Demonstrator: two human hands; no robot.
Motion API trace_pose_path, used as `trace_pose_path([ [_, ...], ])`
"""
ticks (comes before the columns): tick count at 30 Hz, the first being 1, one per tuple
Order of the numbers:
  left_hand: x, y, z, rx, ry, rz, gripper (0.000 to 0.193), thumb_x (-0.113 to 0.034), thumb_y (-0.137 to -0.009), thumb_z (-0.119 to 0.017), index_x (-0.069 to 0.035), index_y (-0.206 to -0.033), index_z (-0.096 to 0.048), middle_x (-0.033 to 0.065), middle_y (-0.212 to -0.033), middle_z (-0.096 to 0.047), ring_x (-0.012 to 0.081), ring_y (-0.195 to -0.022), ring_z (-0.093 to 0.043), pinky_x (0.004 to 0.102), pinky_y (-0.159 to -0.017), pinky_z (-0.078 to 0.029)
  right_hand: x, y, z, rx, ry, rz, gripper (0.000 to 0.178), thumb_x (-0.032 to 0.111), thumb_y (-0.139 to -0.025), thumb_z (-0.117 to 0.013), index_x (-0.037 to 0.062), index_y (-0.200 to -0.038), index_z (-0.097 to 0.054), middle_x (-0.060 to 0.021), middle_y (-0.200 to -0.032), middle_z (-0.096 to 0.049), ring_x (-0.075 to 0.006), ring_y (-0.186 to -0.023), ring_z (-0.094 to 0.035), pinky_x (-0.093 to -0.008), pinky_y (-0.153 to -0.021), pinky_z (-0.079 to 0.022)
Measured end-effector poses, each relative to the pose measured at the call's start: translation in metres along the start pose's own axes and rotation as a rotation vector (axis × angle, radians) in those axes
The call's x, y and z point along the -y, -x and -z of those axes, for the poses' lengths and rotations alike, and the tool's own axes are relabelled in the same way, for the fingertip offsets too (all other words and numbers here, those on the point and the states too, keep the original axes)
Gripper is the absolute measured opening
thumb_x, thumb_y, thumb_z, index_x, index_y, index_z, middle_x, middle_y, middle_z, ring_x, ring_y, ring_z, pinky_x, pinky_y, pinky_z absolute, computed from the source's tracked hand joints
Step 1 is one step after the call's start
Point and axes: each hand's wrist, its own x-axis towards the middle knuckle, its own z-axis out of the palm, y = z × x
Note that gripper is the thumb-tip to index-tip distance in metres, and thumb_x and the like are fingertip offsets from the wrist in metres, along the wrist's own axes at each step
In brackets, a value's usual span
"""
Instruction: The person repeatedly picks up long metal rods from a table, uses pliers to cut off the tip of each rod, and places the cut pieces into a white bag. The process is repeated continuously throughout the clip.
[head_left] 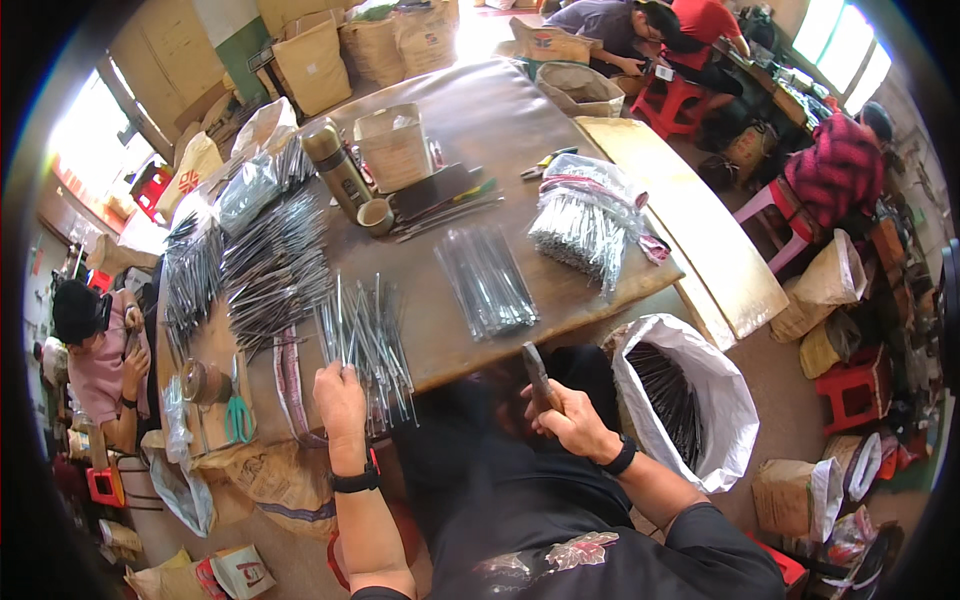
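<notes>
At the table's near edge, my left hand (pixel 341 398) is closed with its fingertips on a thin metal rod at the front of a loose pile of rods (pixel 378 345). How many rods it pinches is hard to make out. My right hand (pixel 580 425), in front of my lap, is wrapped round a dark, flat-ended metal hand tool (pixel 540 375); its exact kind does not show. Between and beyond the hands lies a clear bag of rods (pixel 487 282), flat on the brown table (pixel 440 355). Beside my right forearm stands a white sack (pixel 735 400) with dark rods inside.
Bigger rod heaps (pixel 275 265) cover the table's left, near teal scissors (pixel 238 415) and a tape roll (pixel 205 382). Farther back stand a thermos (pixel 335 165), a cup (pixel 376 216) and a cardboard box (pixel 390 150). A full bag of rods (pixel 585 225) lies right. Several people work nearby.
</notes>
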Motion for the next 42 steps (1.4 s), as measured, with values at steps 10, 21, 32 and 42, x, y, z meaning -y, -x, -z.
trace_pose_path([
  [10,-0.022,0.005,-0.014,0.031,-0.123,0.002,0.025,-0.012,-0.086,-0.059,0.003,-0.106,-0.064,0.0248,-0.096,-0.056,0.0417,-0.087,-0.057,0.0455,-0.079,-0.047,0.005,0.007,0.003,-0.022,-0.057,-0.006,0.028,0.0,-0.078,-0.048,0.0002,-0.105,-0.054,-0.0043,-0.077,-0.058,-0.0103,-0.061,-0.054,-0.0248,-0.054,-0.046],
  [21,-0.117,0.051,-0.069,0.135,0.246,-0.222,0.034,-0.013,-0.088,-0.058,0.0,-0.12,-0.055,0.0213,-0.103,-0.048,0.0392,-0.092,-0.056,0.0444,-0.081,-0.048,0.01,0.001,-0.015,0.094,-0.143,-0.06,0.03,0.006,-0.083,-0.053,0.0012,-0.112,-0.056,-0.003,-0.083,-0.06,-0.0084,-0.069,-0.054,-0.0226,-0.062,-0.047],
  [32,-0.12,0.015,-0.097,0.306,0.052,-0.059,0.033,-0.019,-0.083,-0.061,-0.001,-0.11,-0.054,0.0221,-0.111,-0.053,0.0426,-0.096,-0.058,0.0476,-0.082,-0.049,0.011,0.015,0.013,-0.059,-0.276,-0.098,0.027,0.001,-0.079,-0.046,-0.0011,-0.105,-0.054,-0.0071,-0.076,-0.061,-0.0113,-0.061,-0.056,-0.0234,-0.055,-0.047],
  [42,-0.121,-0.001,-0.107,0.186,0.073,-0.023,0.034,-0.012,-0.078,-0.068,-0.003,-0.108,-0.053,0.0184,-0.104,-0.059,0.0374,-0.099,-0.059,0.0444,-0.084,-0.049,0.014,0.005,0.052,-0.31,-0.259,0.019,0.031,-0.001,-0.071,-0.044,-0.0025,-0.1,-0.054,-0.0113,-0.086,-0.061,-0.018,-0.074,-0.061,-0.0292,-0.067,-0.052],
])
